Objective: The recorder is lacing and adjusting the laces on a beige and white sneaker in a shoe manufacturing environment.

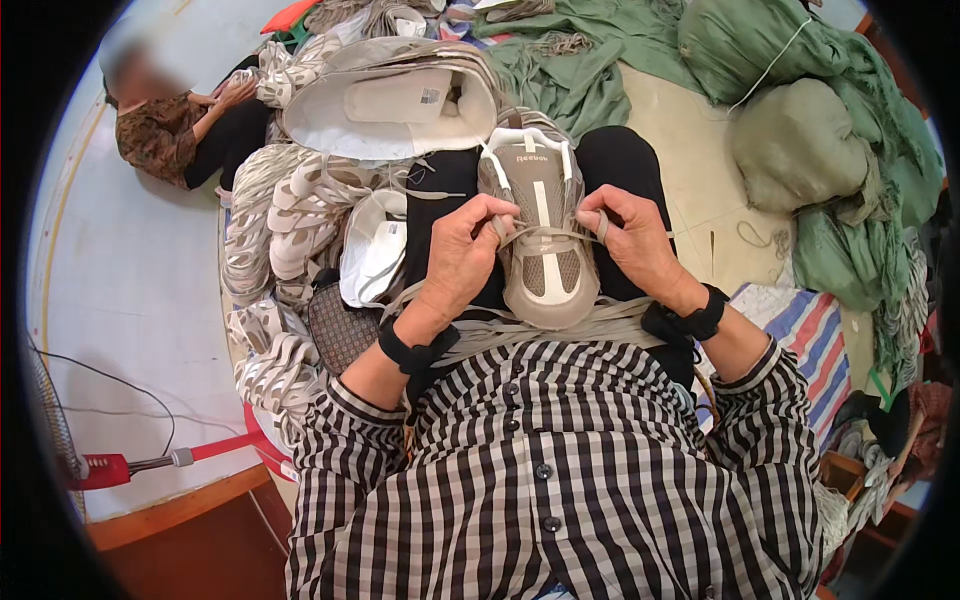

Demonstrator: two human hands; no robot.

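Note:
On my lap, between my knees, rests a taupe and white shoe upper (548, 275), its toe toward me. A beige shoelace (545, 234) crosses it near the toe. My left hand (462, 250) pinches one end of the lace at the shoe's left side. At the right side my right hand (635, 245) has the other end between thumb and fingers. Both hands are closed, and the lace runs between them over the front of the shoe. More loose laces (520, 328) lie across my lap beneath the toe.
Stacked shoe uppers (285, 220) lie at my left, with a big nested stack (390, 105) beyond my knees. Green cloth sacks (800, 145) bulge at the right, above a striped woven sheet (795, 330). Another person (170, 130) sits at the far left, handling shoe parts.

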